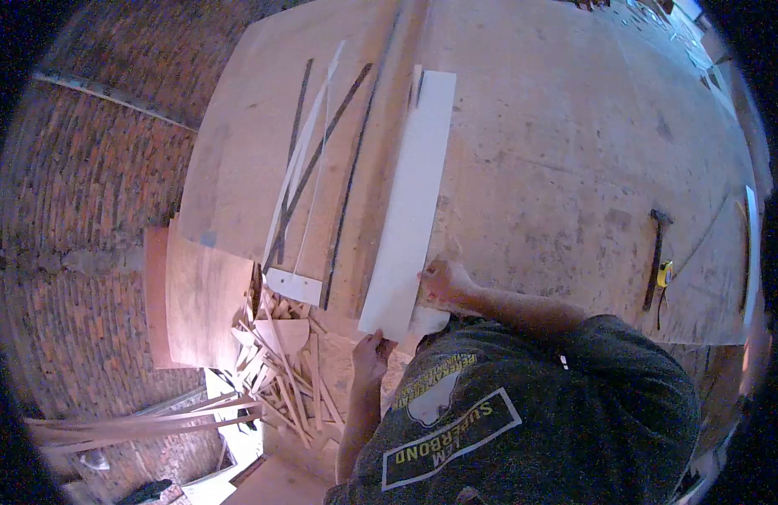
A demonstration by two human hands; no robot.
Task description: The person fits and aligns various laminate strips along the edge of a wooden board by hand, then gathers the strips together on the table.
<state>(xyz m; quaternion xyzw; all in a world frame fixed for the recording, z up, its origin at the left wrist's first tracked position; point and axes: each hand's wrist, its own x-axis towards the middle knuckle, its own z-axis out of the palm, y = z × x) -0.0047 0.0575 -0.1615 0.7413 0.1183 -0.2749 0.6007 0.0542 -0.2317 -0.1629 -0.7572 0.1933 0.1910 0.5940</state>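
A long white board (410, 202) lies lengthwise on the wooden worktable (532, 185). My left hand (372, 355) is closed on its near end, with fingertips at the edge. Beside the board's right edge, close to the near end, is my right hand (444, 281), its fingers curled and touching that edge. Whether the right hand pinches anything else is too small to tell. Left of the board, dark strips (330, 139) and thin white strips (298, 160) lie crossed over a small white piece with holes (294, 285).
A hammer (656, 252) and a yellow tape measure (665, 273) lie on the right of the table. Wood offcuts (292, 370) are heaped below its left near edge. Long strips (145, 425) stick out at lower left, over the brick floor (77, 194).
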